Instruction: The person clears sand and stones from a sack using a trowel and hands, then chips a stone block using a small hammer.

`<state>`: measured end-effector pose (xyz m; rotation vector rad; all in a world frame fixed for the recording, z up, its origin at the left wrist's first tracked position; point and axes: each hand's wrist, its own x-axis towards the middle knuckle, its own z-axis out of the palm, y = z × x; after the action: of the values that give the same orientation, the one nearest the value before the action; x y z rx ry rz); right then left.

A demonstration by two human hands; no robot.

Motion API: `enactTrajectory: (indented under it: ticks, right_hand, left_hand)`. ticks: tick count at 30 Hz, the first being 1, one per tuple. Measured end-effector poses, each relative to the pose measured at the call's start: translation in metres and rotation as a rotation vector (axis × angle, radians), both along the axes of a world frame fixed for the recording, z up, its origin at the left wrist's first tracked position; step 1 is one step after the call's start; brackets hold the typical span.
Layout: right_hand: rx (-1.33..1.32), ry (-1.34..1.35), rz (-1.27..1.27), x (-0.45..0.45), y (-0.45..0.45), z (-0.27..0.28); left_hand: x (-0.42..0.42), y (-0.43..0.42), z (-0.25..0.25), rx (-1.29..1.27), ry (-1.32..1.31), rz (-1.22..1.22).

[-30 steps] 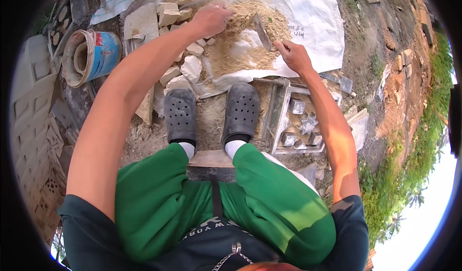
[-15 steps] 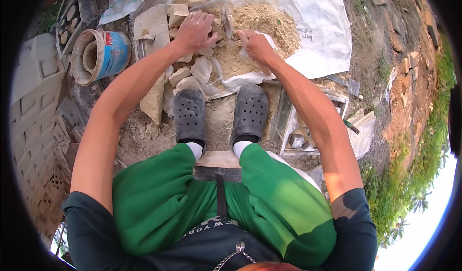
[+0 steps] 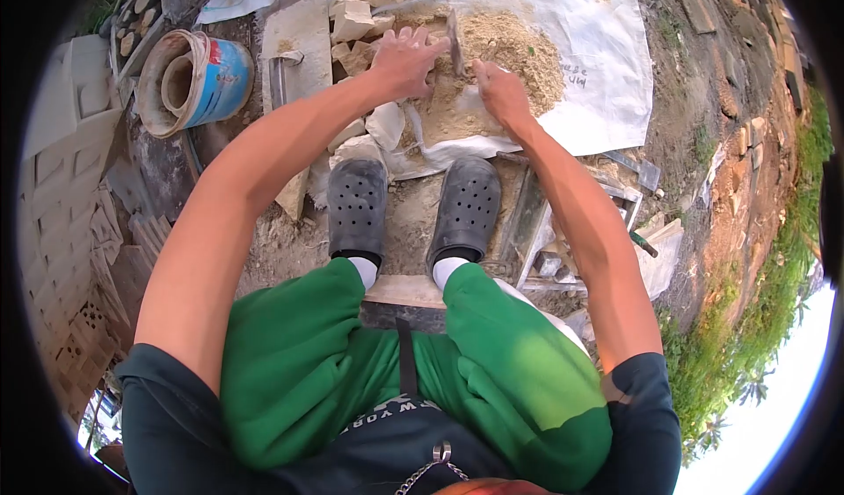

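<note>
- The right hand (image 3: 504,92) is closed in a narrow grip at the near end of a trowel (image 3: 454,45), so it holds this tool.
- The trowel is above the white sheet (image 3: 607,99), between the two hands, with its thin blade seen almost from the edge.
- The left hand (image 3: 409,62) is wide, with fingers bent and spread apart, and its fingertips are near the blade; its palm is hidden, so I cannot tell what it touches below.
- The heap of sandy powder (image 3: 532,51) lies on the sheet, beyond the right hand and to its right.
- Pale broken chunks (image 3: 385,127) lie on the left border of the sheet, near the left hand.
- Farther left there is a flat slab (image 3: 303,33), and beside it a blue and white bucket (image 3: 227,80), with another round container inside.
- Two dark clogs (image 3: 358,205) stand just before the near border of the sheet.
- Below the right forearm there is a metal frame (image 3: 532,258), partly covered, with small blocks (image 3: 547,264) inside.
</note>
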<state>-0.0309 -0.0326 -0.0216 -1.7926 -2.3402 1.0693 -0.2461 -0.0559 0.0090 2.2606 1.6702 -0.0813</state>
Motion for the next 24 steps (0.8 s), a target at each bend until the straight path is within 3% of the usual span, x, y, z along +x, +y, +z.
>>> enactTrajectory:
  ticks: [5,7,13,21,23,24]
  right_hand:
    - [0.098,-0.024,-0.084,0.04,0.016,-0.001]
    - [0.013,-0.068,-0.203,0.042,0.016,0.01]
    - [-0.03,0.092,-0.23,0.009,0.01,0.008]
    - [0.063,0.006,-0.169,-0.001,0.011,0.015]
    - [0.051,-0.035,-0.168,0.006,0.013,0.027]
    - [0.07,-0.029,-0.148,0.012,0.015,0.03]
  left_hand:
    - [0.004,0.002,-0.008,-0.018,0.023,-0.058]
    - [0.003,0.004,-0.001,-0.04,0.007,-0.071]
    - [-0.005,0.014,0.009,-0.09,-0.052,-0.096]
    - [-0.02,0.014,0.022,-0.054,-0.066,-0.024]
    - [-0.026,0.021,0.033,-0.316,0.104,-0.252]
    - [-0.026,0.025,0.029,-0.317,0.104,-0.256]
